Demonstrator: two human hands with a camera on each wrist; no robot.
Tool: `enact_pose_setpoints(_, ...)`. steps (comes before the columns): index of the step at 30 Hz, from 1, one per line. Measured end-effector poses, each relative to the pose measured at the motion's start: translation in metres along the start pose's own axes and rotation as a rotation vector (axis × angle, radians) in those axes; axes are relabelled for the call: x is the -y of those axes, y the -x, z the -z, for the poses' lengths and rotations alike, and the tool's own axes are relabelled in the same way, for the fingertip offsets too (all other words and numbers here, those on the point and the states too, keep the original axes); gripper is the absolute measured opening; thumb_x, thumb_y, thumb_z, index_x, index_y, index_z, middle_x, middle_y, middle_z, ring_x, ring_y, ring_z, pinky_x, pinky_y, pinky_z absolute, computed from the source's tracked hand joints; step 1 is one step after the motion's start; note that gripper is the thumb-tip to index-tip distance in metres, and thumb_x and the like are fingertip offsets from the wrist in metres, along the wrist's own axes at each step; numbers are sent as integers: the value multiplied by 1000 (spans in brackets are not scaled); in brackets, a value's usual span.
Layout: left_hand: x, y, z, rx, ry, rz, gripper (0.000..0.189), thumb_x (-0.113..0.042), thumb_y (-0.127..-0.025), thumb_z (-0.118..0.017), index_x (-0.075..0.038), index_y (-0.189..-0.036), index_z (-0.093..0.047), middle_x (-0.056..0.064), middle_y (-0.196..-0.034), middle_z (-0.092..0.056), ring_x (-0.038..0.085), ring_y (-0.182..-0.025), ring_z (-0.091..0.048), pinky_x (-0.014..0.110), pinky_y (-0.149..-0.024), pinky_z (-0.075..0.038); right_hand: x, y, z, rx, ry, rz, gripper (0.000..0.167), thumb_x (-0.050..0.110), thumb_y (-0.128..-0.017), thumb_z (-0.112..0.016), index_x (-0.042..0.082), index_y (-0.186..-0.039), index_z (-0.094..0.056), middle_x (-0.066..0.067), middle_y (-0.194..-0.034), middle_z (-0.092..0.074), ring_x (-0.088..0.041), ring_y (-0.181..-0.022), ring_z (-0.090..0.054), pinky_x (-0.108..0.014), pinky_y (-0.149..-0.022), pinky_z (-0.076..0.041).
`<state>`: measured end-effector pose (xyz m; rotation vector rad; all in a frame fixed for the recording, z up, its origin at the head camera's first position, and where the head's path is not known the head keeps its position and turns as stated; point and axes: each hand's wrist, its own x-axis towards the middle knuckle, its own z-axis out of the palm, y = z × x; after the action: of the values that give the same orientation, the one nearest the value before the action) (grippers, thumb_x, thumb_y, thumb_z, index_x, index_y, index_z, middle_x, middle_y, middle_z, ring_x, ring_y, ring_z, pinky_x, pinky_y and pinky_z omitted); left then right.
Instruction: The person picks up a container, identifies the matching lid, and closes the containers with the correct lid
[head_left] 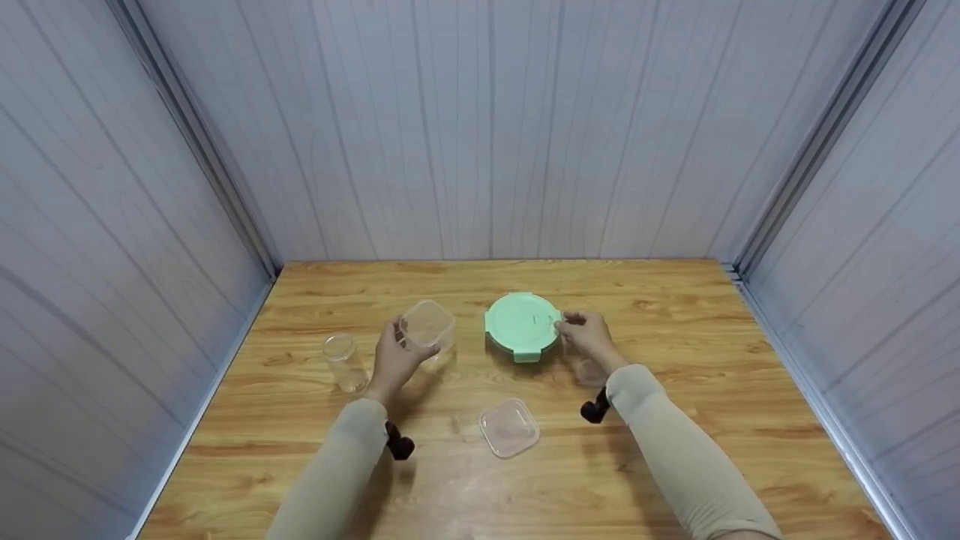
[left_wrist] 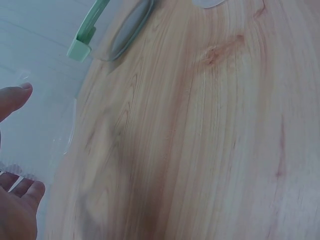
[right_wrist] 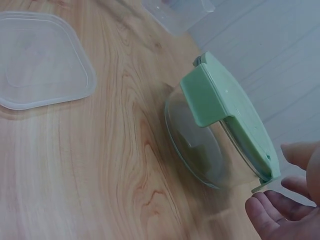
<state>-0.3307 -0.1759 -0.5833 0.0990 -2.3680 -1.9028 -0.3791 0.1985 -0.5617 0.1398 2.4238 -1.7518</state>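
My left hand (head_left: 397, 363) grips a clear, square plastic container (head_left: 427, 326), raised over the table and tilted. In the left wrist view its see-through wall (left_wrist: 45, 130) lies between the thumb and the fingers. A round glass food container (right_wrist: 192, 142) with a mint-green latching lid (head_left: 523, 322) stands to its right. Beside that lid's right-hand latch (right_wrist: 265, 184) is my right hand (head_left: 589, 337), thumb above and fingertips below, close to the latch; whether they touch it is unclear. A flat, clear square lid (head_left: 509, 428) lies nearer to me.
A clear upright cylindrical jar (head_left: 345, 363) stands left of my left hand. Some pale transparent thing (head_left: 590, 373) shows partly behind the right wrist, its kind unclear. The wooden table (head_left: 660, 292) meets ribbed white panels (head_left: 487, 135) at the back and sides.
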Motion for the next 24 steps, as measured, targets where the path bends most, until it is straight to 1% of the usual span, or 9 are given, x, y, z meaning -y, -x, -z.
enact_pose_setpoints(2, -1, 1, 0, 2, 2, -3, 98, -15, -86, -91, 1, -164, -34, 28, -165, -41, 49, -153, -43, 61, -123, -44, 0, 2, 2, 3, 23, 22, 49, 18, -109, -66, -5, -151, -57, -26, -145, -61, -38, -133, -62, -46, -113, -55)
enact_pose_setpoints(4, -2, 2, -1, 5, 1, -1, 98, -15, -86, -91, 0, -164, -34, 28, -165, -42, 48, -153, -44, 61, -123, -45, 1, 3, 4, 9, 33, 40, 49, 17, -109, -65, -7, -151, -56, -26, -143, -62, -40, -134, -62, -48, -114, -54)
enact_pose_setpoints(7, -5, 5, -1, 14, -2, 1, 97, -16, -86, -92, -2, -164, -35, 27, -165, -42, 48, -154, -42, 61, -123, -45, 2, 6, 7, 22, 2, 44, 50, 15, -109, -65, -8, -152, -54, -27, -143, -62, -41, -133, -62, -53, -117, -52)
enact_pose_setpoints(9, -7, 6, -2, 18, 1, 3, 97, -15, -86, -92, -2, -163, -36, 27, -165, -42, 48, -154, -42, 61, -124, -44, 3, 8, 9, 26, -10, 46, 51, 15, -109, -64, -8, -153, -52, -28, -145, -60, -42, -136, -60, -56, -119, -50)
enact_pose_setpoints(14, -12, 8, -5, 15, 4, -37, 93, -9, -84, -93, 4, -159, -39, 29, -162, -45, 49, -153, -43, 60, -127, -39, 7, 12, 12, 32, -15, 60, 54, 13, -109, -64, -10, -155, -49, -31, -151, -54, -44, -141, -56, -58, -120, -49)
enact_pose_setpoints(17, -15, 10, -8, 16, 5, -60, 92, -7, -82, -93, 7, -157, -41, 30, -159, -48, 49, -151, -45, 60, -128, -38, 9, 13, 14, 35, -15, 64, 53, 13, -109, -63, -10, -155, -49, -31, -150, -54, -44, -140, -57, -59, -119, -49)
enact_pose_setpoints(22, -22, 16, -12, 38, 23, -68, 91, -7, -82, -93, 3, -157, -43, 27, -157, -51, 47, -150, -48, 59, -126, -41, 11, 19, 16, 39, -16, 74, 51, 15, -110, -63, -8, -154, -51, -28, -147, -56, -40, -134, -61, -58, -118, -50)
enact_pose_setpoints(24, -25, 19, -14, 47, 26, -77, 90, -7, -82, -94, 2, -156, -45, 26, -156, -53, 46, -149, -50, 59, -126, -42, 12, 22, 17, 35, -3, 88, 50, 16, -110, -64, -7, -153, -54, -27, -145, -58, -38, -132, -62, -55, -115, -53)
